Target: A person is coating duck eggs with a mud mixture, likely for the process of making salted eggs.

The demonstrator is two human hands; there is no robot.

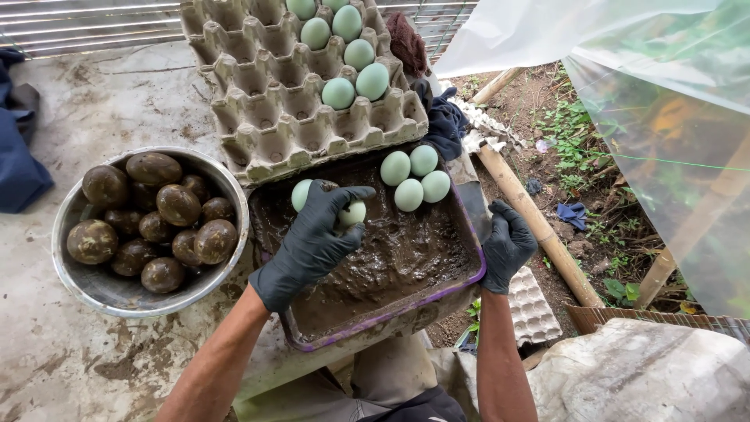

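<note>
A purple-rimmed tray point(469, 234) filled with dark brown mud sits in front of me. My left hand point(312, 242), in a black glove, is closed around a pale green egg point(353, 212) over the mud, with another pale egg point(300, 194) just behind the fingers. Several clean pale green eggs point(414, 178) lie in the tray's far right corner. My right hand point(508, 246), also gloved, grips the tray's right edge.
A metal bowl point(78, 211) at left holds several mud-coated eggs point(178, 205). A grey cardboard egg carton point(266, 109) behind the tray carries several pale green eggs point(355, 66). Dark cloth lies at far left. Bamboo poles, soil and plastic sheeting are at right.
</note>
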